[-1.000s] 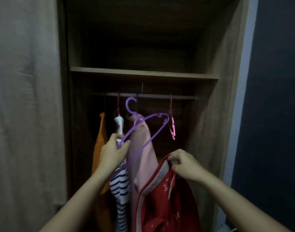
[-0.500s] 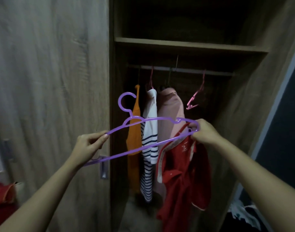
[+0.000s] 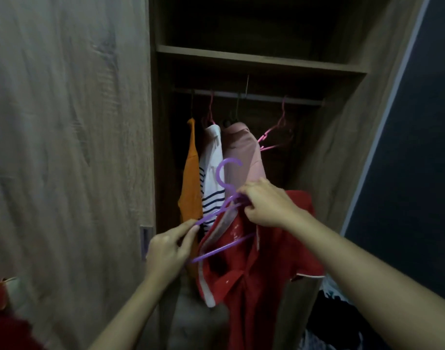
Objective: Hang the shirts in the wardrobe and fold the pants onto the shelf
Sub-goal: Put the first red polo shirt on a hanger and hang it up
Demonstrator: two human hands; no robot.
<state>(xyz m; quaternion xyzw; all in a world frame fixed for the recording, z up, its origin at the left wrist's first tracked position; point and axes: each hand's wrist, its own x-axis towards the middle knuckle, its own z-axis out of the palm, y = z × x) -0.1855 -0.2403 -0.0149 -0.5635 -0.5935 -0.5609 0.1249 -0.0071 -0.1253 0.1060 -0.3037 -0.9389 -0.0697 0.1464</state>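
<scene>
Wardrobe door [image 3: 65, 147] stood at far left. Left hand [image 3: 166, 251] pinched the left tip of the purple hanger [image 3: 224, 248] between thumb and fingertips. Behind it, the orange shirt [image 3: 191, 178], striped shirt [image 3: 211, 157] and pink shirt [image 3: 241, 152] hung on the rail [image 3: 261, 97]: three done. Red shirt [image 3: 254, 279] draped from the hanger in front of the wardrobe, apparently part-threaded and not on the rail. Right hand [image 3: 267, 205] gripped the hanger neck and the collar together, fingers curled tight. Spare pink hanger [image 3: 274, 132] hung at right. Shelf [image 3: 261, 60] too dark to check for pants. Judged: red shirt needs seating and hooking; pants likely outstanding.
</scene>
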